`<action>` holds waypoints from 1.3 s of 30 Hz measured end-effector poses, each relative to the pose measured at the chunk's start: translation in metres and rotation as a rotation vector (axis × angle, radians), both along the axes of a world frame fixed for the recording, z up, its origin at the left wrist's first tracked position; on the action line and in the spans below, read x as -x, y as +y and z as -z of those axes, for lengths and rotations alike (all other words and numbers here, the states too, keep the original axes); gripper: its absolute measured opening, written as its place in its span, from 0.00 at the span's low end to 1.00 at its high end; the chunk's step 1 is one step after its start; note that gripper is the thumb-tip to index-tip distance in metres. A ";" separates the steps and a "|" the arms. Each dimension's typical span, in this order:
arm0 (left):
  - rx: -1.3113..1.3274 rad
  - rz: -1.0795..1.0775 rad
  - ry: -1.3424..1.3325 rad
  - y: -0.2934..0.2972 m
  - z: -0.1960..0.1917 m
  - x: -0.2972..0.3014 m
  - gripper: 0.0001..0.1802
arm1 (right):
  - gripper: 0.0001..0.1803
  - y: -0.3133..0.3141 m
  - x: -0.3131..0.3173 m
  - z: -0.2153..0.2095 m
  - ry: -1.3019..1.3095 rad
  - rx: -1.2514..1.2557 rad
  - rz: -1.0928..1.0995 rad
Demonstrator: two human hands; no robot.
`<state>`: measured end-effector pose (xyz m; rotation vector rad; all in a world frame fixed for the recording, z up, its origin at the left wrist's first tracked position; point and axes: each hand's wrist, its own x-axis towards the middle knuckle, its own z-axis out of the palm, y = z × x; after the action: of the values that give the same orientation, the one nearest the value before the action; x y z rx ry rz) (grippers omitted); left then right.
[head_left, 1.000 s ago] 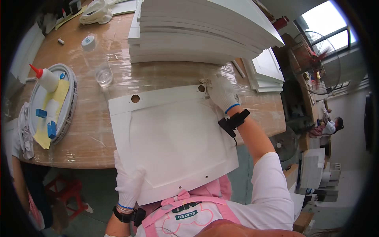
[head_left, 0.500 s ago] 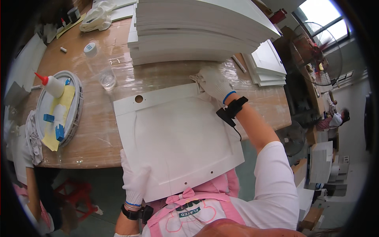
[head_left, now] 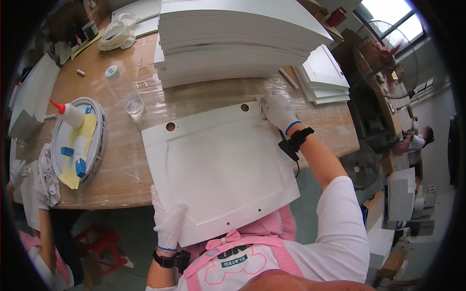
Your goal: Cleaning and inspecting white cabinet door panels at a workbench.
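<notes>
**A white cabinet door held at two corners, half off the table**

We see the white cabinet door panel (head_left: 221,167) lying flat with its far part on the plastic-wrapped wooden table (head_left: 204,97) and its near part overhanging the edge toward our pink apron (head_left: 242,262). We judge that the two-corner hold is what keeps it level — with so much of the panel past the table edge, one hand alone would probably let it tip.

Our left hand (head_left: 167,220), in a white glove, clasps the panel's near left corner: the fingers lie spread on the top face, and whether the thumb wraps underneath we cannot tell. Our right hand (head_left: 279,111), also gloved, is curled narrowly over the panel's far right corner, just beside one of the two round holes along that far edge. Neither hand carries anything else.

Beyond the panel's far edge stands a tall stack of white panels (head_left: 233,39), and to the right of the panel, at the table's corner, a smaller stack of door panels (head_left: 323,75). Left of the panel rests a round tray (head_left: 99,126) bearing a red-tipped glue bottle (head_left: 68,114), a yellow cloth and small blue blocks — well apart from the panel. A clear plastic bottle (head_left: 124,92) lies between tray and panel.
</notes>
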<state>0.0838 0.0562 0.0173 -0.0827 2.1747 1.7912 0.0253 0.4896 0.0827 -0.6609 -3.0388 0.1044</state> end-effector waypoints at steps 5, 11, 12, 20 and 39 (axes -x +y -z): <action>0.114 -0.016 -0.048 0.001 -0.012 0.001 0.55 | 0.12 -0.054 0.002 0.014 -0.077 -0.253 -0.316; 0.196 0.032 0.047 -0.004 0.006 0.000 0.55 | 0.13 -0.004 0.010 0.009 0.032 -0.046 -0.026; 0.146 -0.003 0.073 -0.003 0.008 -0.002 0.54 | 0.13 -0.004 0.000 0.010 0.037 -0.043 -0.023; 0.197 0.012 0.059 -0.003 -0.001 0.000 0.57 | 0.13 -0.012 -0.061 -0.003 -0.097 0.040 -0.107; 0.075 0.030 0.060 -0.004 0.007 0.000 0.52 | 0.14 0.001 -0.021 -0.002 -0.086 -0.104 -0.199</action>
<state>0.0837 0.0522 0.0102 -0.0143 2.2728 1.7168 0.0466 0.4911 0.0842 -0.3650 -3.1577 -0.0800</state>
